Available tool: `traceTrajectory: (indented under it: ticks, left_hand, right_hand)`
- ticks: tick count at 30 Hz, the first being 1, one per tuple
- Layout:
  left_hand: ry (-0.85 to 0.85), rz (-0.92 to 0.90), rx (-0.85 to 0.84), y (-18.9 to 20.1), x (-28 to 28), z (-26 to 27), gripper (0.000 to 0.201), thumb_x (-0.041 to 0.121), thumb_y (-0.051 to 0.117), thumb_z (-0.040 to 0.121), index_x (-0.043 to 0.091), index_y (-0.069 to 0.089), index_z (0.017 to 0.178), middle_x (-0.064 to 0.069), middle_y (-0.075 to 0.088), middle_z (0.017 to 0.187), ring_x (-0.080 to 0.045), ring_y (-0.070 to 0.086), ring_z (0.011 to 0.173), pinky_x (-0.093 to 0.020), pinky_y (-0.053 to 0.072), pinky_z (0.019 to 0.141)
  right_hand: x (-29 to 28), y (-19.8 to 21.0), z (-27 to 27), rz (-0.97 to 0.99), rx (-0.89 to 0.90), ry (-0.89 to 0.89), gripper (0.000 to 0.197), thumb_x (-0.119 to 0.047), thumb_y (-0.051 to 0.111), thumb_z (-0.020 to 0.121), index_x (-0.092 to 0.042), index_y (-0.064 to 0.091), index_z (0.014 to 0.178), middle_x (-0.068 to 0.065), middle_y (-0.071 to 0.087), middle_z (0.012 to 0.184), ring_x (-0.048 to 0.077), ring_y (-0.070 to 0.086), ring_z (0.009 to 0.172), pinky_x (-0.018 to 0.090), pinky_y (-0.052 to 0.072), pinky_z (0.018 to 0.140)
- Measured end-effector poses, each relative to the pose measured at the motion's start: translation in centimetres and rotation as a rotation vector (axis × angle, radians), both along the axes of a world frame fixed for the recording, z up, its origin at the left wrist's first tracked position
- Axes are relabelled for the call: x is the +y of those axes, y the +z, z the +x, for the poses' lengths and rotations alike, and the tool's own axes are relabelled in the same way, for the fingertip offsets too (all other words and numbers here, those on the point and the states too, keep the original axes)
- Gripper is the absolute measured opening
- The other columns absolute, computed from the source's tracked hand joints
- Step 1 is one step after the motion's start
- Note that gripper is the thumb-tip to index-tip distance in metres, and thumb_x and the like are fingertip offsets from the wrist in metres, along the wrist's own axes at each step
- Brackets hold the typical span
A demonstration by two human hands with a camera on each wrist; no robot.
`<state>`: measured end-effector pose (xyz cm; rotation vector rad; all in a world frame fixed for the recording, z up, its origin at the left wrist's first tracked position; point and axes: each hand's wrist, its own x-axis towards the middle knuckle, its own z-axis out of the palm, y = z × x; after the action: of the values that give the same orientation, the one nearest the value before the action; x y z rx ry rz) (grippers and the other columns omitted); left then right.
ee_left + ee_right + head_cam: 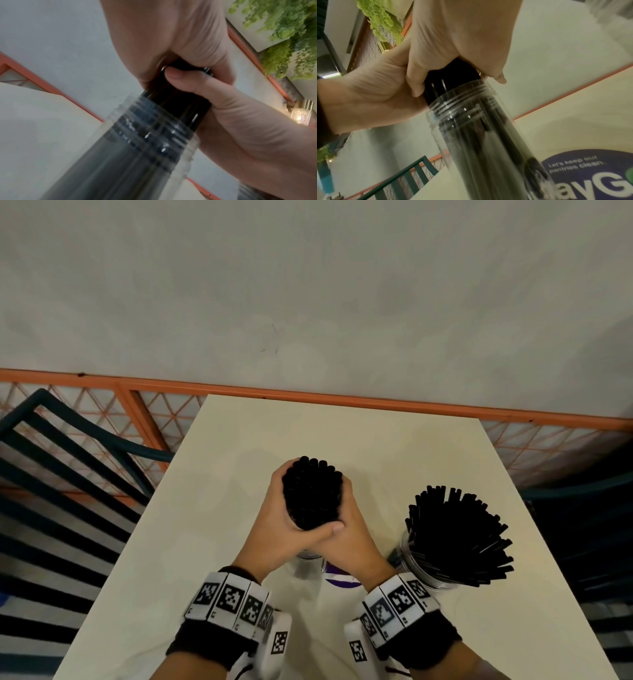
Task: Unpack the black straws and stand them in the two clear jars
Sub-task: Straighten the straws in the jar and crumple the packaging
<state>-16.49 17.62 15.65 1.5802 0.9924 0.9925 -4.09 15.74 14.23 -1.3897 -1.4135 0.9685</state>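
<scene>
A thick bundle of black straws stands upright at the middle of the table. My left hand and right hand both wrap around it, thumbs overlapping at the front. Its lower part sits inside a clear jar, mostly hidden beneath my hands. In the left wrist view the straws enter the jar's threaded mouth. The right wrist view shows the same jar under my right hand. A second clear jar at the right holds fanned-out straws.
The cream table carries a round purple sticker just behind my right wrist. A dark slatted chair stands at the left and another at the right. An orange rail runs along the table's far edge.
</scene>
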Motion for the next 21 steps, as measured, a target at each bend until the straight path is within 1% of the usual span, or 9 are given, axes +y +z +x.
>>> traceTrajectory:
  ticks: [3, 5, 7, 11, 14, 15, 17, 19, 21]
  left_hand:
    - [0.026, 0.012, 0.007, 0.1, 0.1, -0.3, 0.089, 0.03, 0.085, 0.052, 0.046, 0.03, 0.121, 0.021, 0.045, 0.126, 0.012, 0.044, 0.116, -0.003, 0.037, 0.093]
    - [0.024, -0.013, 0.043, -0.3, 0.2, -0.7, 0.092, 0.039, 0.085, 0.048, 0.046, 0.032, 0.122, 0.019, 0.046, 0.128, 0.014, 0.043, 0.115, 0.0, 0.036, 0.09]
    - [0.005, -0.052, 0.075, -0.9, 0.1, -1.4, 0.101, 0.043, 0.085, 0.044, 0.037, 0.032, 0.129, 0.016, 0.045, 0.131, 0.017, 0.041, 0.116, 0.003, 0.034, 0.088]
    - [-0.004, -0.073, 0.222, -1.2, -0.7, -3.9, 0.123, 0.065, 0.079, 0.038, 0.029, 0.021, 0.14, 0.017, 0.034, 0.14, 0.004, 0.031, 0.129, -0.015, 0.026, 0.104]
    - [0.007, -0.077, 0.333, -0.7, -2.0, -6.4, 0.111, 0.074, 0.069, 0.044, 0.034, 0.026, 0.139, 0.023, 0.034, 0.136, 0.004, 0.031, 0.127, -0.02, 0.024, 0.102]
    - [0.011, -0.074, 0.361, -0.5, -2.7, -7.5, 0.097, 0.071, 0.068, 0.051, 0.037, 0.031, 0.135, 0.024, 0.039, 0.134, 0.004, 0.035, 0.124, -0.02, 0.027, 0.102]
    - [0.043, -0.069, 0.374, 0.0, -4.2, -9.4, 0.066, 0.06, 0.067, 0.064, 0.041, 0.045, 0.124, 0.026, 0.048, 0.126, 0.007, 0.043, 0.118, -0.02, 0.033, 0.101]
    - [0.086, -0.077, 0.392, 0.6, -6.3, -11.5, 0.051, 0.053, 0.064, 0.067, 0.04, 0.052, 0.115, 0.027, 0.054, 0.117, 0.011, 0.049, 0.11, -0.013, 0.038, 0.093]
    - [0.089, -0.069, 0.461, 0.6, -8.8, -13.5, 0.043, 0.052, 0.061, 0.069, 0.042, 0.054, 0.11, 0.028, 0.056, 0.112, 0.014, 0.049, 0.105, -0.009, 0.039, 0.085]
  right_hand:
    - [0.2, -0.3, 0.1, -0.01, 0.034, -0.012, 0.069, -0.032, 0.078, 0.057, -0.048, 0.034, 0.108, 0.0, 0.053, 0.117, 0.006, 0.058, 0.105, 0.02, 0.053, 0.08]
    - [0.2, -0.9, 0.2, -0.024, 0.012, -0.026, 0.07, -0.034, 0.081, 0.053, -0.054, 0.039, 0.106, -0.003, 0.056, 0.115, 0.015, 0.056, 0.11, 0.036, 0.052, 0.091]
    - [-0.2, -1.7, 0.3, -0.036, -0.025, -0.034, 0.082, -0.042, 0.085, 0.049, -0.046, 0.041, 0.117, -0.002, 0.054, 0.12, 0.023, 0.051, 0.117, 0.049, 0.048, 0.096]
    - [-2.3, -2.7, 1.6, -0.061, -0.039, -0.036, 0.099, -0.06, 0.082, 0.049, -0.047, 0.028, 0.131, -0.009, 0.041, 0.135, 0.016, 0.041, 0.129, 0.045, 0.042, 0.105]
    - [-4.9, -4.1, 2.5, -0.216, -0.028, -0.097, 0.114, -0.069, 0.078, 0.047, -0.038, 0.021, 0.141, -0.007, 0.034, 0.145, 0.014, 0.036, 0.134, 0.045, 0.039, 0.108]
    - [-6.1, -4.3, 2.6, -0.254, -0.035, -0.118, 0.107, -0.071, 0.073, 0.049, -0.035, 0.027, 0.139, -0.005, 0.037, 0.142, 0.014, 0.038, 0.131, 0.041, 0.041, 0.107]
    - [-8.6, -4.6, 2.5, -0.281, -0.098, -0.155, 0.07, -0.058, 0.071, 0.065, -0.034, 0.043, 0.124, -0.004, 0.049, 0.129, 0.013, 0.048, 0.12, 0.031, 0.045, 0.1]
    - [-11.2, -4.6, 1.7, -0.268, -0.221, -0.143, 0.03, -0.034, 0.069, 0.08, -0.036, 0.052, 0.105, -0.005, 0.06, 0.112, 0.009, 0.056, 0.104, 0.03, 0.049, 0.093]
    - [-13.6, -4.4, 0.2, -0.209, -0.339, -0.059, 0.013, -0.034, 0.062, 0.085, -0.041, 0.054, 0.092, -0.015, 0.063, 0.1, 0.005, 0.058, 0.094, 0.019, 0.048, 0.085]
